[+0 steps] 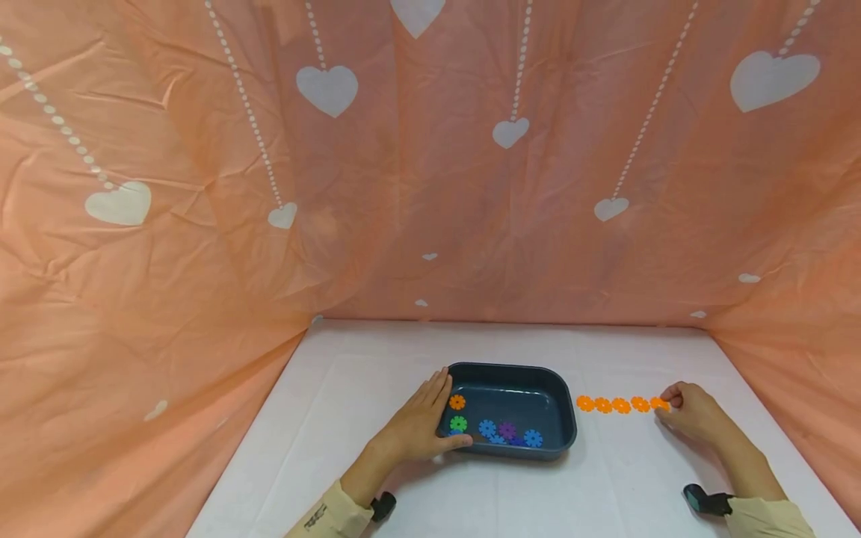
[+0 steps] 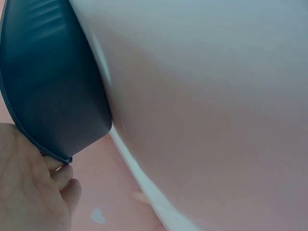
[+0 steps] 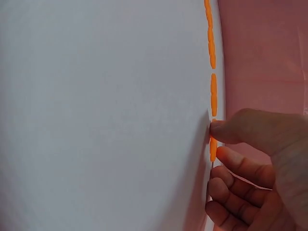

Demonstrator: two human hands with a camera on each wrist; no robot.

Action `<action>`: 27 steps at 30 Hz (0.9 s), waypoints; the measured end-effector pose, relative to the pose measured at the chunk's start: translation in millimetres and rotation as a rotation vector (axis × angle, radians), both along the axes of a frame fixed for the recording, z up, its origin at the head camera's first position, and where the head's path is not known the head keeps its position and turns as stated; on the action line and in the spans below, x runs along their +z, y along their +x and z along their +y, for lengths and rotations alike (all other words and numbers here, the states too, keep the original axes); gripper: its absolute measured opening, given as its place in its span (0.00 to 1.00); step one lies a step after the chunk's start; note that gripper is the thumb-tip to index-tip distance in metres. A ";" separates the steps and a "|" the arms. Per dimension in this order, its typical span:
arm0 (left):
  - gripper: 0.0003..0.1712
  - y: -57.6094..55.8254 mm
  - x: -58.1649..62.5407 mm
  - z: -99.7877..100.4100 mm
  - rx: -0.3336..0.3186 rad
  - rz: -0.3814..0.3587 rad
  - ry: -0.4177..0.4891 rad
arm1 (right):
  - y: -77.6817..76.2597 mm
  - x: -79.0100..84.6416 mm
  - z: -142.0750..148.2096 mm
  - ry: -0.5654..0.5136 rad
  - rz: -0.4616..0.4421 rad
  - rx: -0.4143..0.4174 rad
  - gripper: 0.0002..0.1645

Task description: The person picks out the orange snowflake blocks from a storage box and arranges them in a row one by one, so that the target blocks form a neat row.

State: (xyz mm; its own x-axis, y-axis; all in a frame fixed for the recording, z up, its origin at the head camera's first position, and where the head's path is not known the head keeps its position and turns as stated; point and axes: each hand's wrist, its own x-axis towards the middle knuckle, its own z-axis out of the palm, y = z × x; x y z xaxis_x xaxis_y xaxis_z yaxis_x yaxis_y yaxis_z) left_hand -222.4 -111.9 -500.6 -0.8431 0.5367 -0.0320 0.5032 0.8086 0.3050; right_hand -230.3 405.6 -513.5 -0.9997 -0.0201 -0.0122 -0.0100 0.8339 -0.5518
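Note:
My left hand (image 1: 420,422) rests against the left end of a dark blue-grey rectangular tray (image 1: 565,403). Its fingers lie straight along the side rim, and the thumb reaches over the front rim. From the left wrist view, the fingertips sit right at the rim of the tray (image 2: 53,86). At the right, my right hand (image 1: 696,415) pinches an orange flower-shaped plastic piece (image 3: 213,149) between thumb and index finger, its other fingers curled. That piece ends a straight row of several orange flower pieces (image 1: 621,406) lying right of the tray.
Inside the tray are one orange flower piece (image 1: 457,402), a green one (image 1: 458,424), a purple one (image 1: 507,430) and several blue ones (image 1: 487,428). A white cloth covers the table (image 1: 377,344). Behind it hangs an orange-pink curtain (image 1: 471,224) with white hearts.

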 end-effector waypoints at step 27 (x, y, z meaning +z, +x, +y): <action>0.68 1.3 -1.3 -1.6 -0.012 0.008 0.014 | 0.3 25.6 -19.3 0.035 0.202 0.048 0.20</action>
State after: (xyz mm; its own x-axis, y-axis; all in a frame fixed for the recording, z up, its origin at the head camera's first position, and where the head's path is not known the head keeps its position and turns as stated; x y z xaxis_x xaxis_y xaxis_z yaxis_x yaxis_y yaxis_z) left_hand -221.1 -113.5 -501.9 -0.8368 0.5472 -0.0178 0.5153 0.7983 0.3118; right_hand -230.0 386.3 -487.9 -0.9799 -0.0707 0.1868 -0.1576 0.8482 -0.5056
